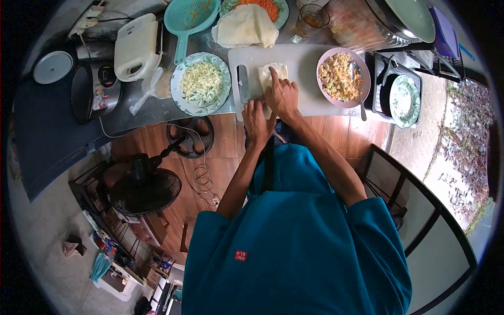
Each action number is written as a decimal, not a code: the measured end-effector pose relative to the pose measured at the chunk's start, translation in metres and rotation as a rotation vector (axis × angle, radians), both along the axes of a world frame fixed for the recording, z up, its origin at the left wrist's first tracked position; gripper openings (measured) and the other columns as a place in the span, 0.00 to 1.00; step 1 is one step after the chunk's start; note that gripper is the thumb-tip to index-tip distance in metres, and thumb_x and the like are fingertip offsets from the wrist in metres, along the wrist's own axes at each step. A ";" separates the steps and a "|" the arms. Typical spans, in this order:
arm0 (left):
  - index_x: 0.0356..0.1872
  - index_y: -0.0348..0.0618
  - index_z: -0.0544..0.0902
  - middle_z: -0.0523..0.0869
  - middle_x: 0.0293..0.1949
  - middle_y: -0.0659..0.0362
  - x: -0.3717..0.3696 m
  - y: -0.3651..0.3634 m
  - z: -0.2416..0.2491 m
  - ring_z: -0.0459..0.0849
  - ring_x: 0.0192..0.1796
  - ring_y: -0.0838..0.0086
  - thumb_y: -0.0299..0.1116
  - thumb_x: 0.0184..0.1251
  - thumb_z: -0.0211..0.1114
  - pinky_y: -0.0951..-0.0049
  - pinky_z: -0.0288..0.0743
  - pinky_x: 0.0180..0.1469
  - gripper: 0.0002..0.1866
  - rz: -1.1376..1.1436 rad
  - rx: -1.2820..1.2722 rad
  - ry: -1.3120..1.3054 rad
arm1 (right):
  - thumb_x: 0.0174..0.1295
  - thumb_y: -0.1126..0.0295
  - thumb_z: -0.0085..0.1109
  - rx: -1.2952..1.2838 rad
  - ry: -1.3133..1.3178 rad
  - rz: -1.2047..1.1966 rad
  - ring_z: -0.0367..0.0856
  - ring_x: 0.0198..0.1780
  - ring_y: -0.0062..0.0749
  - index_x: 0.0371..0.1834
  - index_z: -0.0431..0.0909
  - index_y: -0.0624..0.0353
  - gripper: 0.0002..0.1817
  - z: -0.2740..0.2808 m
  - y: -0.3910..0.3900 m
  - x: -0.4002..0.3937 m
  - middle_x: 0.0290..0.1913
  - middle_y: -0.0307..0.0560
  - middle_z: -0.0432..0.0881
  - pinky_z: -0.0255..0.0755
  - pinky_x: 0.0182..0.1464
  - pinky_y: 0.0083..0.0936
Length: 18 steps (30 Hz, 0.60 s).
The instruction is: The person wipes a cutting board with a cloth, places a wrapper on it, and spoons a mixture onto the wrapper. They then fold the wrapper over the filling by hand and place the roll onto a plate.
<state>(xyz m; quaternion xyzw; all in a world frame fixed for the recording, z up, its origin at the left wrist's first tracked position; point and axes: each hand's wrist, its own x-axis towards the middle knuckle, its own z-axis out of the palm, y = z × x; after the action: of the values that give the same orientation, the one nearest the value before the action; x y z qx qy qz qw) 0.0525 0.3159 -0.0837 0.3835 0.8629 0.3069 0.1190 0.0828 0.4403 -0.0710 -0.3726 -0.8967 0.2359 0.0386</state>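
A pale, thin pastry wrapper (266,79) lies on the white cutting board (307,58), its near part partly covered by my hands. My right hand (284,98) is over the wrapper, the index finger stretched out onto its far part and the other fingers bent. Closer to my body, my left hand (256,125) has its fingers curled at the wrapper's near end, by the board's front edge. To the right, a pink bowl (321,86) holds a mixed filling (338,76) and a metal spoon (361,100). On the left is a plate (177,97) of shredded cabbage (202,84).
Behind the board, a stack of wrappers (244,26) partly covers a plate of grated carrot (265,8). A teal strainer (181,47), a glass (315,21) and a white sandwich maker (135,47) stand around. At right is a stove with a pan (387,92) and plate (404,102).
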 end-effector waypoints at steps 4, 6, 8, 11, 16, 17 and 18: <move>0.47 0.38 0.79 0.78 0.44 0.49 0.001 0.002 0.001 0.76 0.49 0.52 0.51 0.57 0.70 0.54 0.68 0.51 0.27 0.038 0.041 0.009 | 0.53 0.68 0.58 0.047 0.008 0.052 0.83 0.40 0.46 0.70 0.63 0.55 0.36 -0.001 0.000 0.000 0.31 0.51 0.85 0.66 0.43 0.40; 0.47 0.38 0.79 0.78 0.44 0.50 0.004 0.003 -0.002 0.76 0.50 0.53 0.50 0.58 0.69 0.54 0.68 0.52 0.26 0.049 0.025 0.008 | 0.53 0.68 0.58 0.109 0.029 0.084 0.82 0.41 0.45 0.70 0.64 0.56 0.36 -0.003 -0.001 -0.003 0.33 0.51 0.85 0.66 0.44 0.39; 0.48 0.38 0.79 0.78 0.44 0.50 0.006 0.003 -0.004 0.76 0.50 0.54 0.50 0.59 0.68 0.55 0.68 0.52 0.26 0.058 0.008 0.007 | 0.55 0.68 0.56 0.088 0.015 0.078 0.82 0.44 0.44 0.70 0.64 0.56 0.35 -0.003 0.001 -0.006 0.37 0.52 0.85 0.66 0.46 0.40; 0.50 0.33 0.77 0.78 0.47 0.46 0.011 0.004 -0.007 0.75 0.52 0.49 0.45 0.56 0.73 0.51 0.67 0.54 0.28 0.060 0.002 -0.019 | 0.55 0.67 0.56 0.113 -0.014 0.082 0.81 0.45 0.44 0.70 0.64 0.55 0.35 -0.005 0.004 -0.013 0.40 0.53 0.84 0.66 0.47 0.40; 0.47 0.34 0.79 0.81 0.46 0.47 0.017 0.003 -0.011 0.77 0.50 0.50 0.43 0.57 0.72 0.51 0.69 0.54 0.24 0.091 0.014 0.013 | 0.53 0.68 0.60 0.126 -0.067 0.111 0.81 0.46 0.44 0.72 0.61 0.54 0.38 -0.007 0.006 -0.015 0.41 0.52 0.83 0.65 0.47 0.39; 0.47 0.34 0.79 0.81 0.46 0.47 0.017 0.003 -0.010 0.77 0.50 0.50 0.43 0.57 0.72 0.51 0.69 0.54 0.24 0.094 0.014 0.014 | 0.52 0.69 0.60 0.101 -0.025 0.126 0.81 0.47 0.44 0.72 0.61 0.54 0.39 -0.005 0.006 -0.013 0.41 0.52 0.83 0.66 0.47 0.40; 0.46 0.35 0.80 0.81 0.45 0.48 0.017 0.002 -0.009 0.77 0.50 0.51 0.43 0.57 0.72 0.51 0.69 0.54 0.23 0.105 0.021 -0.006 | 0.52 0.71 0.60 0.075 0.015 0.142 0.81 0.47 0.45 0.72 0.60 0.54 0.40 -0.003 0.007 -0.011 0.41 0.52 0.83 0.66 0.48 0.40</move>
<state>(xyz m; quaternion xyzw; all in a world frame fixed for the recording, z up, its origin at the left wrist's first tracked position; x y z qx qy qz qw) 0.0692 0.3183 -0.0930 0.3380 0.8781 0.3231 0.1015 0.0719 0.4472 -0.0737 -0.3046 -0.9287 0.2070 0.0425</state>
